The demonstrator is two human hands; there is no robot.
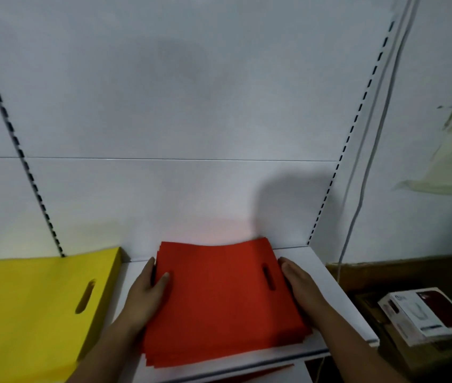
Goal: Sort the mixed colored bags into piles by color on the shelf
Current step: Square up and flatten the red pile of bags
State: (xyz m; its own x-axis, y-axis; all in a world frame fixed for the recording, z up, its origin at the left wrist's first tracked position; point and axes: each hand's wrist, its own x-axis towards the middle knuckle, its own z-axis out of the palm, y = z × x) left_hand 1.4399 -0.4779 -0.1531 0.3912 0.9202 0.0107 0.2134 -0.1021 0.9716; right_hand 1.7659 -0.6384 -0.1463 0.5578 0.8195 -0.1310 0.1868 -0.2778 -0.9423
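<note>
A stack of flat red bags (pixel 219 299) with a die-cut handle slot lies on the white shelf (pixel 338 294). My left hand (pixel 147 294) holds the stack's left edge, thumb on top and fingers along the side. My right hand (pixel 299 286) presses flat against the stack's right edge, fingers straight. A pile of yellow bags (pixel 34 308) with a handle slot lies at the left end of the shelf, apart from the red stack.
The white back panel (pixel 191 120) with slotted uprights rises behind the shelf. A white cable (pixel 363 189) hangs at the right. Past the shelf's right end sit a small white box (pixel 423 316) on cardboard boxes and a pale yellow bag (pixel 451 167) hanging above.
</note>
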